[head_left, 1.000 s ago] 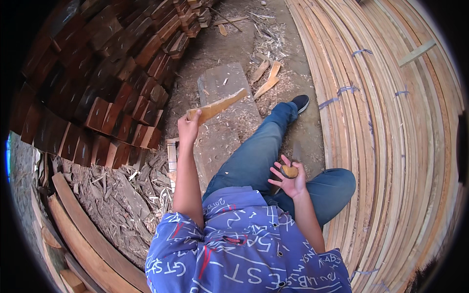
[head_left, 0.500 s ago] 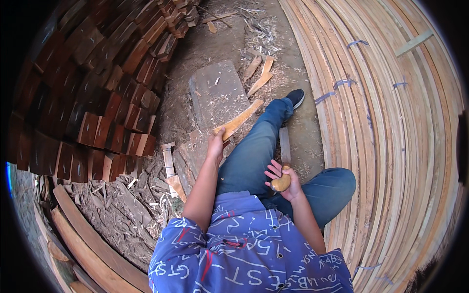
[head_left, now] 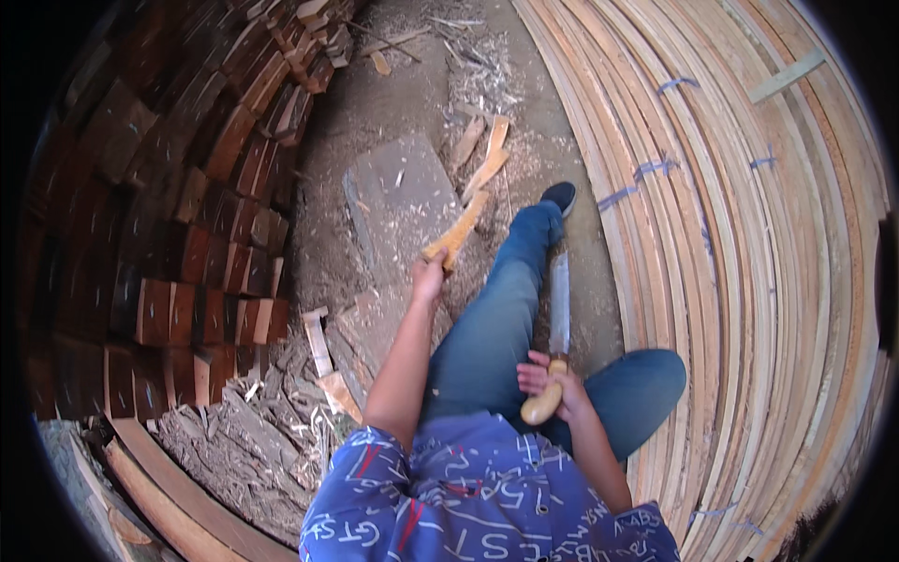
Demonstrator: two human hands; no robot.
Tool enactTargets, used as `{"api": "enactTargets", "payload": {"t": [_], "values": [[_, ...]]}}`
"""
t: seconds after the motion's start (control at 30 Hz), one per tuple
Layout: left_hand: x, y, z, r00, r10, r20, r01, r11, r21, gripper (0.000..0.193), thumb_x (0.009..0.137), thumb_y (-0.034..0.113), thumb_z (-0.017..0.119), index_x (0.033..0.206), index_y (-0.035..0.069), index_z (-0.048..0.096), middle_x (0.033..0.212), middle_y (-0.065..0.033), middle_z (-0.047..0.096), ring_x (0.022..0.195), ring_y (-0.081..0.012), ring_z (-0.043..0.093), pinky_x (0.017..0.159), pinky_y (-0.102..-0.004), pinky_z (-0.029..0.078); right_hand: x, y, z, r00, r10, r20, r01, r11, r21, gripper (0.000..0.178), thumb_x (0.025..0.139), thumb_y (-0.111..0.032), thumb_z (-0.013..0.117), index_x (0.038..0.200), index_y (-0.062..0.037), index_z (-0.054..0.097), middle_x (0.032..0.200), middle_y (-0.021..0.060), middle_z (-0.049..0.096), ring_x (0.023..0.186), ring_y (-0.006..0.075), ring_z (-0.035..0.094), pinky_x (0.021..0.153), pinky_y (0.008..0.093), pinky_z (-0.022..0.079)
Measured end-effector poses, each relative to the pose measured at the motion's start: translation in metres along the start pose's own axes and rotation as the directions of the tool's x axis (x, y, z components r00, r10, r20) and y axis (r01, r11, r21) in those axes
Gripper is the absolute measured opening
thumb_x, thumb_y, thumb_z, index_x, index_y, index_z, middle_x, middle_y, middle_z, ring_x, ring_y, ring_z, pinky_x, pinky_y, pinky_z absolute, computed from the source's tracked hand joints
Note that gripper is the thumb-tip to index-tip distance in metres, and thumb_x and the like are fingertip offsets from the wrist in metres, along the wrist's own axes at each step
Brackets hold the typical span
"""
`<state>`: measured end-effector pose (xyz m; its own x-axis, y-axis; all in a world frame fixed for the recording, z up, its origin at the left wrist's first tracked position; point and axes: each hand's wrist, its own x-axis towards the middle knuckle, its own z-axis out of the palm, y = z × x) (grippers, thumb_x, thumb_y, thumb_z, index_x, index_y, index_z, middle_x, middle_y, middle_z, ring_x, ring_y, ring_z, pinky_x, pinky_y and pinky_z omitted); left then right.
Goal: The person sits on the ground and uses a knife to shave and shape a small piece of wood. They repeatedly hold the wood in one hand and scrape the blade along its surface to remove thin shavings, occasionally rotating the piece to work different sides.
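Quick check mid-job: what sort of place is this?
Probably a timber yard or woodworking shed: stacked dark wood blocks on the left, long pale boards on the right, and wood shavings on the ground.

Shirt (head_left: 478, 501): violet-blue, white scrawl pattern, red strokes. Jeans (head_left: 487, 328): faded blue. Knife (head_left: 559, 339): grey blade (head_left: 560, 304), honey-yellow handle (head_left: 542, 403). Held wood piece (head_left: 458, 231): golden tan. Blocks (head_left: 184, 311): dark reddish-brown. Planks (head_left: 726, 318): pale tan. Ties (head_left: 653, 169): lilac.

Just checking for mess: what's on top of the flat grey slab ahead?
Scattered pale wood chips lie on the slab. Whatever is behind the curved wood piece in your left hand can't be seen.
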<state>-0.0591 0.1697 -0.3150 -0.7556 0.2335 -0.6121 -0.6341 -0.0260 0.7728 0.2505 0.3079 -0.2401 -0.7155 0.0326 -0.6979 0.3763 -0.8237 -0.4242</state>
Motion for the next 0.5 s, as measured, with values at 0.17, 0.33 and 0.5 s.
{"api": "enactTargets", "payload": {"t": [0.17, 0.33, 0.5], "values": [[0.093, -0.009, 0.036, 0.993, -0.116, 0.019, 0.114, 0.989, 0.092, 0.031, 0.095, 0.022, 0.064, 0.121, 0.005, 0.056, 0.116, -0.0073, 0.062, 0.103, -0.0179, 0.059, 0.079, -0.0378, 0.055, -0.035, -0.050, 0.029, 0.999, 0.033, 0.008, -0.030, 0.969, -0.247, 0.065, 0.074, 0.002, 0.057, 0.138, 0.0070, 0.045, 0.126, 0.0233, 0.062, 0.111, 0.0299, 0.065, 0.097, 0.0391, 0.052], [0.165, -0.039, 0.072, 0.991, -0.130, 0.046, 0.130, 0.992, -0.002, 0.030, 0.096, 0.021, 0.063, 0.122, 0.008, 0.056, 0.116, -0.0050, 0.062, 0.105, -0.0160, 0.058, 0.079, -0.0390, 0.054, -0.044, -0.107, 0.066, 0.988, 0.147, -0.056, -0.155, 0.967, -0.200, 0.076, 0.060, 0.000, 0.060, 0.134, 0.0103, 0.047, 0.125, 0.0276, 0.061, 0.111, 0.0358, 0.064, 0.099, 0.0421, 0.050], [0.210, -0.085, 0.087, 0.975, -0.210, 0.066, 0.218, 0.966, -0.141, 0.030, 0.098, 0.020, 0.061, 0.126, 0.012, 0.054, 0.120, -0.0034, 0.062, 0.108, -0.0161, 0.058, 0.082, -0.0400, 0.054, -0.017, -0.146, 0.061, 0.988, 0.152, -0.014, -0.152, 0.962, -0.227, 0.077, 0.062, 0.005, 0.060, 0.138, 0.0105, 0.045, 0.127, 0.0252, 0.061, 0.116, 0.0342, 0.063, 0.102, 0.0426, 0.047]]}}
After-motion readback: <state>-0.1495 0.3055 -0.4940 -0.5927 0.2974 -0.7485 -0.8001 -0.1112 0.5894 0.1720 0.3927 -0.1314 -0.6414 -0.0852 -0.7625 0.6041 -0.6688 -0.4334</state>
